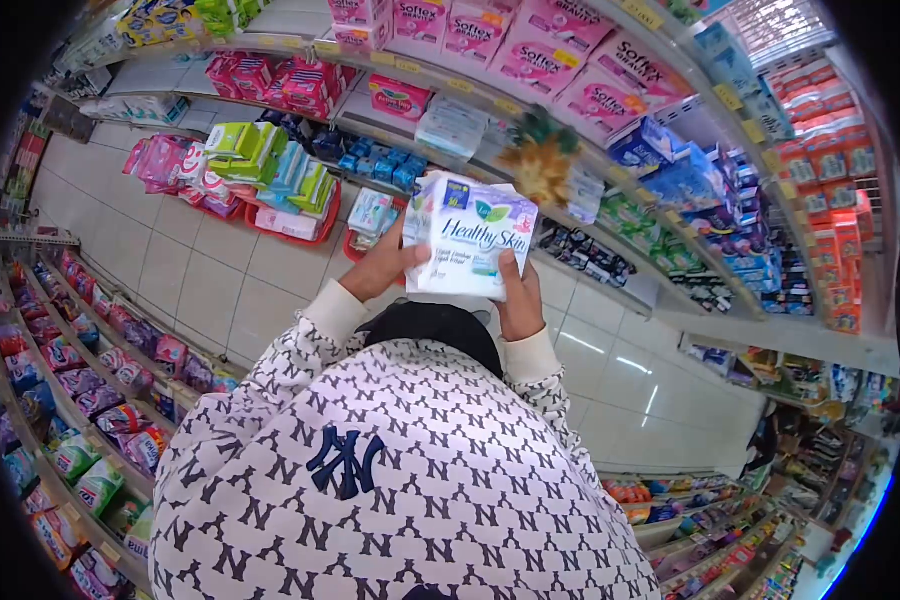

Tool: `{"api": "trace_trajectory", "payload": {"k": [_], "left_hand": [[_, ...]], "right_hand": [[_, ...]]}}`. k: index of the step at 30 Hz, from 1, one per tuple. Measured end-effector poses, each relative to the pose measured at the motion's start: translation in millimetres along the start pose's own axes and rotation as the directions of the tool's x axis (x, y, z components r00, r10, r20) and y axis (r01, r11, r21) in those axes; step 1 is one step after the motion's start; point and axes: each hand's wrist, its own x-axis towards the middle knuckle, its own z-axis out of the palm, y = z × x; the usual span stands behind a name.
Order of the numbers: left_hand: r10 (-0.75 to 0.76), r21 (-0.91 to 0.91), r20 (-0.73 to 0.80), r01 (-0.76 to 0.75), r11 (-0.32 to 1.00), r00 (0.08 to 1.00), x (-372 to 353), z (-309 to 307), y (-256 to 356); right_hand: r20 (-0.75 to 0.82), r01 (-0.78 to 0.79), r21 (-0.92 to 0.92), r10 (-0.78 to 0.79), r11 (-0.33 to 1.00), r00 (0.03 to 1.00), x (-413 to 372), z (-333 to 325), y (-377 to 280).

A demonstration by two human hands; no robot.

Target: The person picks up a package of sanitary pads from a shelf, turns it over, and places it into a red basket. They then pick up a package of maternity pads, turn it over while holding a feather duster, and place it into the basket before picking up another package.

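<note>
Between my two hands I hold a white and lilac pack of sanitary pads (457, 262) marked "Healthy Skin", its printed front turned up toward me. My left hand (385, 265) grips the pack's left side, thumb over the front near the lower corner. On the opposite side my right hand (521, 295) is closed round the lower right edge, thumb pressed on the front. The other fingers of both hands are hidden behind the pack. Just beyond it, a feather duster (540, 165) with tan and dark green feathers lies against the shelf.
Pink Softex boxes (545, 58) line the upper shelf ahead. Red baskets (300, 228) heaped with packs stand on the tiled floor (185, 268) at the left. Blue packs (695, 185) and orange packs (832, 160) fill shelves at the right. Another stocked shelf (100, 390) curves along the left.
</note>
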Motion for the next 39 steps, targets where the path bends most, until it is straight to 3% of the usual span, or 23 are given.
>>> {"api": "trace_trajectory", "payload": {"k": [1,2,3,5,6,8,9,10,12,13,16,17,19,20,22,24,27,30,31,34,35,37,39], "left_hand": [[0.006,-0.184,-0.031,-0.011,0.983,1.0,1.6,10.5,6.9],[0.018,-0.235,-0.05,-0.03,0.972,0.999,4.5,13.2,8.8],[0.028,-0.287,-0.072,-0.048,0.957,0.997,7.8,13.9,8.3],[0.063,-0.394,-0.103,-0.098,0.914,0.993,8.7,12.8,6.7],[0.066,-0.385,-0.127,-0.111,0.916,0.99,14.0,12.0,5.4],[0.051,-0.374,-0.166,-0.111,0.921,0.985,6.3,3.8,2.9],[0.121,-0.321,-0.198,-0.181,0.93,0.973,4.5,1.0,1.2],[-0.017,-0.516,-0.22,-0.102,0.85,0.975,0.6,-6.8,-3.1],[0.174,-0.357,-0.198,-0.236,0.904,0.965,1.7,-4.2,3.4],[0.19,-0.372,-0.186,-0.248,0.895,0.964,1.5,-6.8,3.4],[0.216,-0.377,-0.231,-0.292,0.879,0.949,-3.5,-12.4,6.5],[0.218,-0.365,-0.226,-0.29,0.884,0.949,-5.3,-17.6,6.7],[0.214,-0.352,-0.201,-0.275,0.895,0.956,-6.7,-29.4,-2.0],[0.216,-0.38,-0.33,-0.338,0.861,0.919,-0.1,-34.8,-23.7],[0.266,-0.339,-0.217,-0.328,0.882,0.939,-1.6,-23.2,-4.6],[0.243,-0.298,-0.239,-0.31,0.903,0.94,-8.3,-18.8,2.1],[0.22,-0.301,-0.152,-0.257,0.918,0.964,-11.1,-11.0,3.3],[0.278,-0.013,-0.09,-0.281,0.96,0.956,-12.3,9.3,17.4],[0.268,0.267,-0.053,-0.245,0.932,0.962,-9.8,14.3,26.9],[0.239,0.496,-0.097,-0.161,0.853,0.966,0.5,22.9,32.9],[0.183,0.403,-0.144,-0.111,0.909,0.973,-1.9,28.0,36.3],[0.248,0.412,-0.276,-0.119,0.904,0.929,-3.2,27.5,24.4],[0.302,0.42,-0.383,-0.126,0.898,0.873,-5.9,23.4,22.3]], "right_hand": [[0.029,0.03,-0.174,-0.026,0.984,0.999,6.3,-13.8,8.9],[0.066,0.067,-0.341,-0.047,0.938,0.997,14.3,-25.9,11.5],[-0.024,0.113,-0.437,-0.138,0.892,0.99,14.3,-33.0,8.2],[-0.033,0.108,-0.483,-0.141,0.869,0.989,-12.3,-48.4,-21.6],[-0.031,0.105,-0.503,-0.139,0.858,0.99,-21.8,-56.1,-36.0],[0.207,0.33,-0.723,-0.266,0.607,0.942,-57.0,-49.5,-42.0],[0.326,0.434,-0.78,-0.3,0.451,0.897,-67.4,-46.1,-42.8],[0.296,0.4,-0.814,-0.293,0.421,0.909,-67.5,-47.0,-40.1],[0.232,0.33,-0.873,-0.289,0.359,0.929,-60.1,-51.6,-28.7],[0.019,0.154,-0.891,-0.302,0.428,0.953,-46.6,-54.1,-28.4],[-0.168,0.066,-0.685,-0.246,0.725,0.955,-32.4,-58.1,-37.3],[-0.121,0.106,-0.721,-0.276,0.685,0.954,-45.5,-46.6,-31.8],[0.21,0.348,-0.849,-0.349,0.399,0.913,-61.7,-10.9,-38.3],[0.373,0.464,-0.854,-0.344,0.237,0.862,-58.5,-7.5,-40.8],[0.141,0.278,-0.876,-0.343,0.394,0.929,-22.8,-42.7,-15.2],[-0.09,0.079,-0.812,-0.258,0.578,0.962,16.2,-60.5,-16.7],[-0.009,0.118,-0.246,-0.124,0.962,0.992,29.4,-41.7,-27.3],[-0.104,0.065,-0.019,-0.066,0.998,0.992,21.0,24.1,-50.4],[-0.104,0.12,-0.038,-0.123,0.992,0.987,25.2,22.6,-39.9],[-0.093,0.242,-0.056,-0.246,0.969,0.965,40.3,16.3,-10.9],[-0.093,0.256,-0.038,-0.258,0.966,0.962,40.3,18.9,-6.7],[-0.074,0.266,-0.063,-0.271,0.962,0.96,37.9,23.7,-3.4],[0.024,0.418,-0.344,-0.438,0.841,0.899,25.3,20.6,-22.3]]}}
